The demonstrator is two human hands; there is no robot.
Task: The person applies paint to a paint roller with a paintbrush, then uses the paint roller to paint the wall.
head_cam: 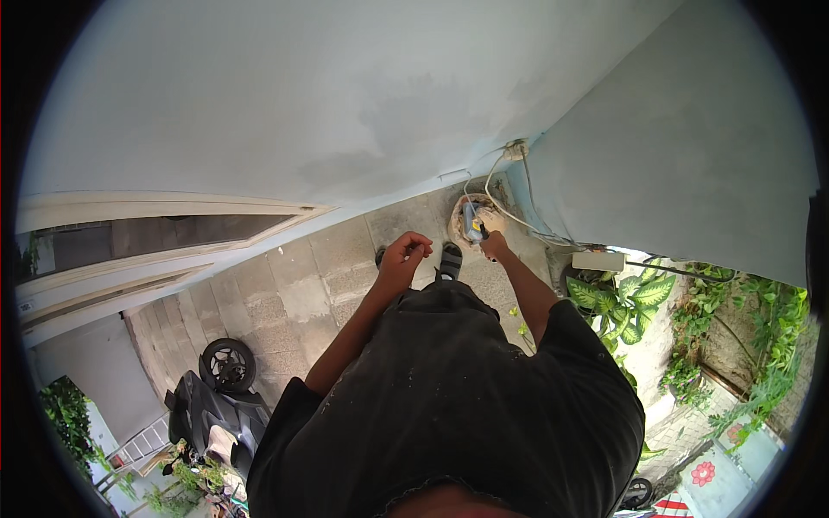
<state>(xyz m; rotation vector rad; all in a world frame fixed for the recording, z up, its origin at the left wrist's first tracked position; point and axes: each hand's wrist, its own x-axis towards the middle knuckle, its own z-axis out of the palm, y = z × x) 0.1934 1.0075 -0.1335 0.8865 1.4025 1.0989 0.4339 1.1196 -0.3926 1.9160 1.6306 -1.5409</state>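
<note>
My right hand (495,245) grips the black handle of what looks like a paint roller (484,230). Its thin metal frame bends up toward the foot of the grey wall (414,123), where the pale head appears to lie against the surface. Below the frame, a blue-grey container (472,221) sits on or in a round, light-brown base; which one I cannot tell. My left hand (409,251) hovers in front of my waist, fingers loosely curled, with nothing visible in it. Darker, damp-looking patches mark the wall ahead.
Cables hang from a socket box (516,149) in the wall corner and run right, past a leafy potted plant (625,294). A framed window (175,236) is on the left. Behind it on the paving (304,291) stands a motorcycle (217,405). My sandalled foot (451,260) is close to the container.
</note>
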